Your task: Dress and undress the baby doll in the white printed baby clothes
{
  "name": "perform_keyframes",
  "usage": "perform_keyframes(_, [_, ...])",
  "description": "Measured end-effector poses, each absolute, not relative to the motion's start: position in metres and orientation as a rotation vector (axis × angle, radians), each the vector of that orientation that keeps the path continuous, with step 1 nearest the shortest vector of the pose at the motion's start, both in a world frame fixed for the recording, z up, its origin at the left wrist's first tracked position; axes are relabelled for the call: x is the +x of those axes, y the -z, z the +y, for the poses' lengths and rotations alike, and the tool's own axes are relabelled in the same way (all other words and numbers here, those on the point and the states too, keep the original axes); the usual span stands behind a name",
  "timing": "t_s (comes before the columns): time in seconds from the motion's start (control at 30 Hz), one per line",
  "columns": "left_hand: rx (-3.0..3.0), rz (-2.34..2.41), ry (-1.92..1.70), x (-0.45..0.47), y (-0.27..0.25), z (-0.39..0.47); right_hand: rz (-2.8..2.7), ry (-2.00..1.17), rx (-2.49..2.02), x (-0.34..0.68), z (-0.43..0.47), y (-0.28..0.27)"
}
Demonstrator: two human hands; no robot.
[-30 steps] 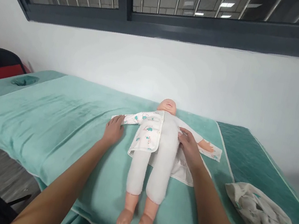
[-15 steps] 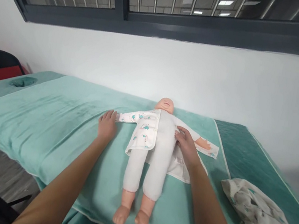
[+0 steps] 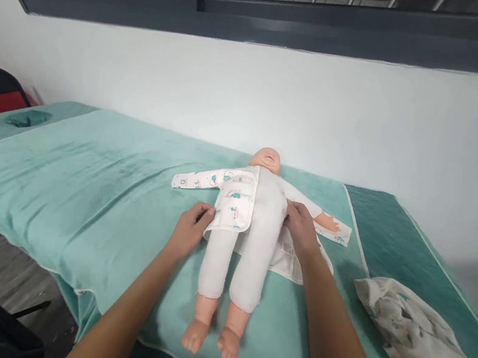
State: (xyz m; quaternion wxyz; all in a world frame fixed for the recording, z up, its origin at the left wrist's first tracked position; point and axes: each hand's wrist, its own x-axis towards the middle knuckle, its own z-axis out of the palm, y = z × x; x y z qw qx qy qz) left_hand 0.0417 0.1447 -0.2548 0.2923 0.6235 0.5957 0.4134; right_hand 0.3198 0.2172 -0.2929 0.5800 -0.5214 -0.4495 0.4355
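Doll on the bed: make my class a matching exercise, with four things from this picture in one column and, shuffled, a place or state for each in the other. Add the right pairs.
1. doll
2. jacket
3. left hand
4. cloth

A. crumpled, towards the picture's right edge
B. half over the doll, half spread open
C. on its back on the bed
D. at the jacket's side edge

Pairs: 1-C, 2-B, 3-D, 4-A

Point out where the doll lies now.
In the head view, the doll lies near the centre on the green cover, its torso between the left hand and the right hand.
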Motion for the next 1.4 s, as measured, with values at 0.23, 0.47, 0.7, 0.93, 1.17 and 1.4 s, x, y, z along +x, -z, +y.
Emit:
perform_keyframes(0.23, [1.619, 1.570, -1.101, 0.049, 0.254, 0.117, -0.996, -1.151, -1.195, 0.308, 0.207, 0.274])
perform_keyframes(0.47, [1.612, 1.646, -1.124, 0.053, 0.251, 0.111, -1.127, -1.261, -1.145, 0.299, 0.194, 0.260])
perform_keyframes(0.7, [1.495, 1.797, -1.260, 0.058, 0.249, 0.114, -1.296, -1.067, -1.139, 0.313, 0.200, 0.263])
perform_keyframes(0.93, [1.580, 1.568, -1.134, 0.072, 0.216, 0.151, -0.848, -0.395, -1.429, 0.364, 0.214, 0.267])
perform_keyframes(1.17, [2.070, 1.578, -0.879, 0.124, 0.176, 0.201, -0.625, -0.569, -1.467, 0.387, 0.226, 0.282])
perform_keyframes(1.4, [2.508, 1.405, -0.350, 0.202, 0.165, 0.242, -0.459, -0.857, -0.983, 0.407, 0.220, 0.281])
